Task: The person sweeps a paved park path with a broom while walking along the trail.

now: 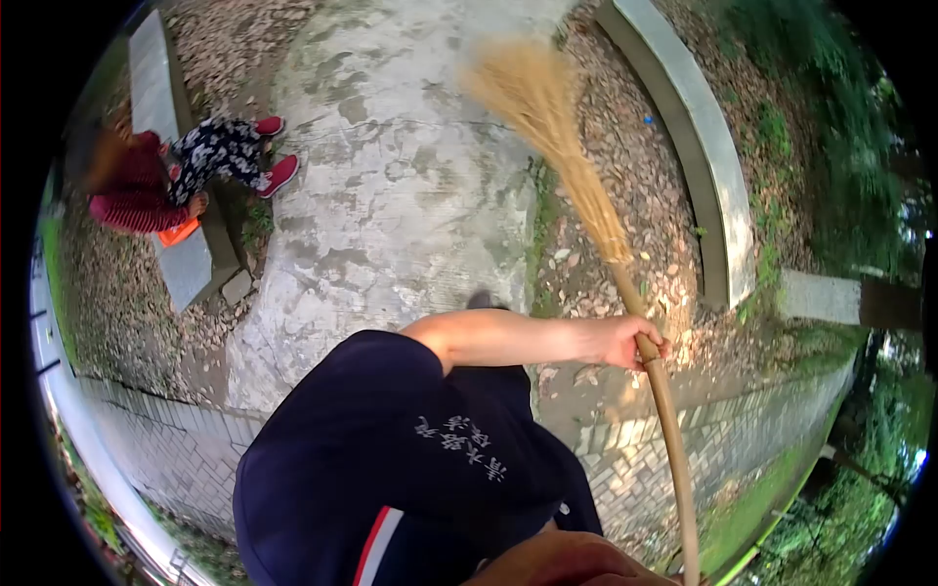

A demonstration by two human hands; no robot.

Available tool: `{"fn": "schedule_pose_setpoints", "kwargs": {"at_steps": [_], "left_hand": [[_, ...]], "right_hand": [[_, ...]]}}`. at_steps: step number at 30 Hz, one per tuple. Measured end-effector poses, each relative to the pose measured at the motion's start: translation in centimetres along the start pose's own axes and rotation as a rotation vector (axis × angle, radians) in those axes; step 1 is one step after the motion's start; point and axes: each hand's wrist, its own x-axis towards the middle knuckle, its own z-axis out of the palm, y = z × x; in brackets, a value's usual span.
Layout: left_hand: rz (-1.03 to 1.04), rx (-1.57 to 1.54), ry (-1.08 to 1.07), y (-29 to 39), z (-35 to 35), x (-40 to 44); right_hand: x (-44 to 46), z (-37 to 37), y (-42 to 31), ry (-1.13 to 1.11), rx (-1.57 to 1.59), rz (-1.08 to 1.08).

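Our left hand (630,342) is closing its fingers around the long brown handle (673,444) of the broom (603,217). Our bare arm (508,338) is reaching across in front of our dark blue shirt (342,459), which is showing white writing on it. The handle is bending a little and going out of view at the bottom. We are not seeing our right hand well down there, so we cannot tell if it is open or closed.

The broom is pointing away from us, and its straw end (532,93) is looking blurry. It is hanging over the line where the gray path (391,186) is meeting the dry leaves (625,186). A tiny blue bit (648,119) is lying in the leaves, near the long stone bench (689,127) on our right.

Across the path, on our left, a person (147,190) in a red top is sitting on another stone bench (156,73). The person is wearing dark flowery pants and red shoes (280,177). Something orange (180,231) is lying just beside the person. Closer to us, bricks (635,454) are covering the ground.
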Motion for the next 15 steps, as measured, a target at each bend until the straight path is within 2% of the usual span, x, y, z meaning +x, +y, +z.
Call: {"fn": "schedule_pose_setpoints", "kwargs": {"at_steps": [3, 4, 5, 6, 7, 10, 11, 13, 15], "left_hand": [[-0.024, -0.063, -0.025, 4.2, -0.7, -1.5], [-0.017, -0.105, 0.014, 6.5, -0.5, -2.5], [-0.018, -0.11, -0.046, 9.5, -0.9, -3.0], [-0.022, -0.118, -0.097, 12.3, -1.8, -3.3], [-0.008, -0.175, -0.058, 15.4, -2.2, -3.8], [0.037, -0.304, 0.076, 23.0, -2.2, -5.8], [0.079, -0.342, 0.125, 25.9, -1.0, -6.3], [0.065, -0.37, 0.12, 29.4, 1.6, -7.1], [-0.028, -0.409, 0.107, 31.0, 2.4, -5.8]], "right_hand": [[4.6, 1.8, 6.3, 0.123, 0.166, 0.069], [3.9, 6.1, 8.6, 0.186, 0.143, 0.18], [3.2, 10.5, 11.9, 0.211, 0.126, 0.136], [3.8, 12.9, 15.1, 0.285, -0.139, 0.122], [5.1, 13.4, 18.5, -0.248, 0.2, 0.269], [0.1, 32.2, 23.8, 0.19, 0.087, 0.274], [1.4, 32.4, 25.3, -0.086, 0.353, 0.398], [1.6, 38.7, 25.4, -0.135, 0.355, 0.42], [2.8, 41.1, 24.8, -0.247, 0.323, 0.384]]}}
